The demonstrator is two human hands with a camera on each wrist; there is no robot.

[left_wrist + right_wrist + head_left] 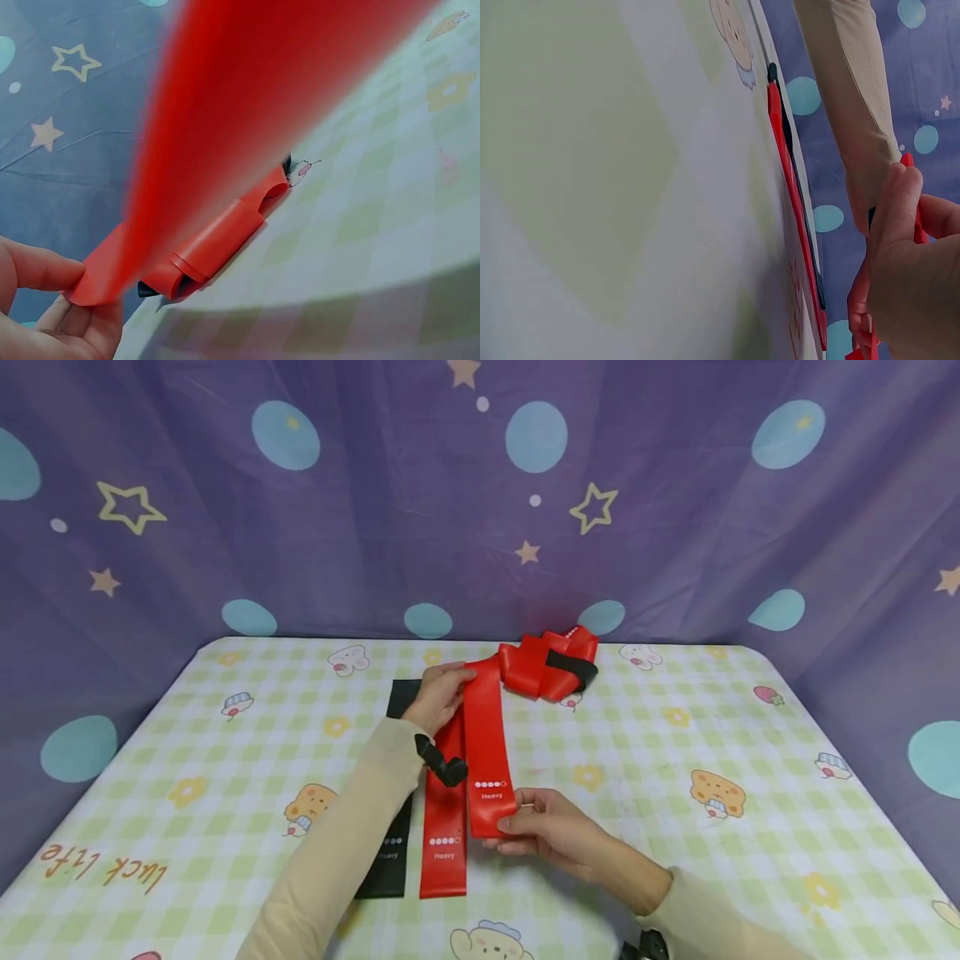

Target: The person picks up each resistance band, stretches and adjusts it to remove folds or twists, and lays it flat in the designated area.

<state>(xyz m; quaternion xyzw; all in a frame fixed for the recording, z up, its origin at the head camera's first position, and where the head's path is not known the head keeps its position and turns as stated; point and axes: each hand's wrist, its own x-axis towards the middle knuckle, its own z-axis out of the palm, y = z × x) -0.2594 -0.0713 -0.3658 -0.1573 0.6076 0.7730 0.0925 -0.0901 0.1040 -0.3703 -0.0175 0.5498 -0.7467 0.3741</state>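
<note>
The left hand (442, 693) has its fingers closed in a pinch on the far end of a red band (487, 735); the right hand (551, 831) has its thumb and fingers pinching the right corner of the near end of the same band. The held band runs lengthwise between the two sets of fingers, with its printed face upward; a row of dots and the word "Heavy" are located just left of the right fingers. A flat red band (443, 877) lies on the desk (600, 735), to the left of the right fingers and partly covered by the left hand and wrist; it bears the same word. A black band (384, 868) lies directly left of the flat red band, its far end just beside the left fingers and its middle hidden by the left sleeve (337, 827). A folded red bundle (525, 668), with a black strip (573, 670) across it, rests to the right of the left fingers and beyond the right fingers; whether it touches the held band cannot be determined. A black wrist strap (441, 762) is located behind the left fingers. A purple patterned curtain (420, 485) hangs beyond both sets of fingers
</note>
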